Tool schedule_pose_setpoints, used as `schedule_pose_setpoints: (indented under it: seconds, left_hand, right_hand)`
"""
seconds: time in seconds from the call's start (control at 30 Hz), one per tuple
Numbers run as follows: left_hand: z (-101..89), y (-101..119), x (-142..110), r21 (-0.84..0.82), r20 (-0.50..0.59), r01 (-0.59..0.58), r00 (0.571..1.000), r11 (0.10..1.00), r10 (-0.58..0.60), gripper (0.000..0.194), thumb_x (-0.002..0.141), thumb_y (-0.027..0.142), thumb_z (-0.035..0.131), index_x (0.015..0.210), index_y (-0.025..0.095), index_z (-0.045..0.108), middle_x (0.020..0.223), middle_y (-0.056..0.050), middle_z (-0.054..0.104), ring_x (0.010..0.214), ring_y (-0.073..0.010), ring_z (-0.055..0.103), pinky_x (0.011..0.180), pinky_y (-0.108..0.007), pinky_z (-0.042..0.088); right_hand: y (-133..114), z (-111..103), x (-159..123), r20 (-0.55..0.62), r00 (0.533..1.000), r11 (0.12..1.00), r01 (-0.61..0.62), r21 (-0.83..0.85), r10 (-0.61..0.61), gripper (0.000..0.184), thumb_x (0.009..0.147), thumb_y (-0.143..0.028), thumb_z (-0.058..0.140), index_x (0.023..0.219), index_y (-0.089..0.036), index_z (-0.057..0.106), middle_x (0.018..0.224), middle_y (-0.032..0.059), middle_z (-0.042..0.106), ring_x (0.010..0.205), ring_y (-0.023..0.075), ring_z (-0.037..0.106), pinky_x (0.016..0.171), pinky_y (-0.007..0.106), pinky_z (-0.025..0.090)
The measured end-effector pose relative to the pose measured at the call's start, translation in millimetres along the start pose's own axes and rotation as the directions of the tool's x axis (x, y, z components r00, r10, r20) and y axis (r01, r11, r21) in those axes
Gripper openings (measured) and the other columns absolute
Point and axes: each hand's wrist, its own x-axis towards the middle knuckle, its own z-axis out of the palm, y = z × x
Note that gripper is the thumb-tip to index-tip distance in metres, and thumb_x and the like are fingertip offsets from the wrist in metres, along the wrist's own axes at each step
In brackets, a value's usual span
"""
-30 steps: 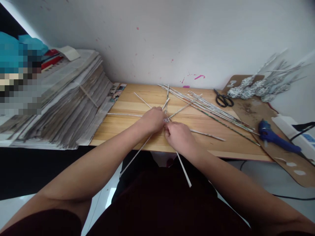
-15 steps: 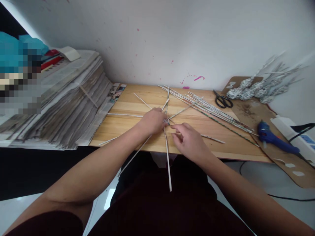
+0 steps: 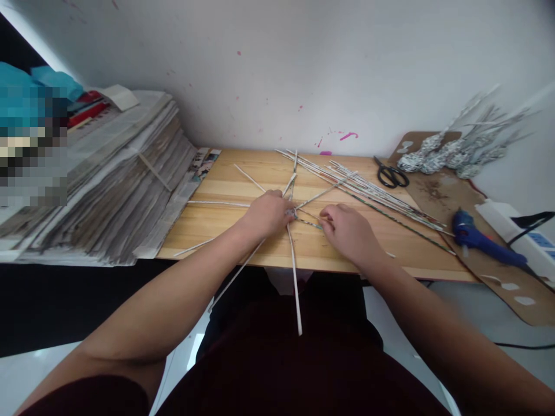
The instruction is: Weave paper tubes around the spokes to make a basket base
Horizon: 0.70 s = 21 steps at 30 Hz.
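Observation:
Thin rolled-paper sticks radiate from a small woven centre (image 3: 291,213) on the wooden table. My left hand (image 3: 271,212) is closed over this centre and holds it against the tabletop, covering part of it. To its right, my right hand (image 3: 347,232) pinches a thin rolled-paper strand (image 3: 309,215) that runs out from the centre. Just below that strand lies a darker patterned paper stick (image 3: 310,223), partly under my right hand. One white paper stick (image 3: 295,277) points toward my body, past the table's front edge. Another paper stick (image 3: 217,203) stretches left.
Loose paper sticks (image 3: 381,199) lie at the back right, near black scissors (image 3: 391,175). A blue glue gun (image 3: 481,238) rests on brown cardboard (image 3: 437,196) by a white power strip (image 3: 511,231). Bundled woven paper pieces (image 3: 442,156) sit behind. A tall newspaper stack (image 3: 130,185) stands left.
My right hand has moved right, away from the woven centre, and a strand now stretches between it and the centre. My left hand stays in place.

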Motion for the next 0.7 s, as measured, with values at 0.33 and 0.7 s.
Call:
schedule_pose_setpoints:
  seconds: [0.33, 0.7]
  left_hand:
    - [3.4, 0, 0, 0.012, -0.031, -0.021, 0.999, 1.0, 0.021, 0.033, 0.096, 0.039, 0.055, 0.122, 0.026, 0.071, 0.101, -0.01, 0.065, 0.104, -0.0253, 0.063, 0.086, -0.031, 0.048]
    - [7.7, 6, -6, 0.095, -0.054, -0.056, 0.997, 0.994, 0.061, 0.031, 0.099, 0.034, 0.052, 0.121, 0.021, 0.069, 0.103, -0.012, 0.066, 0.107, -0.0267, 0.06, 0.092, -0.034, 0.046]
  right_hand:
    - [-14, -14, 2, 0.213, 0.974, 0.988, 0.102, -0.118, -0.075, 0.026, 0.098, -0.018, 0.042, 0.109, -0.016, 0.065, 0.094, 0.0095, 0.073, 0.079, 0.0206, 0.064, 0.068, 0.031, 0.037]
    - [-24, -20, 0, 0.221, 0.965, 0.979, 0.102, 0.177, -0.141, 0.034, 0.092, -0.017, 0.048, 0.109, -0.023, 0.076, 0.089, 0.0042, 0.077, 0.076, 0.0189, 0.066, 0.07, 0.029, 0.043]
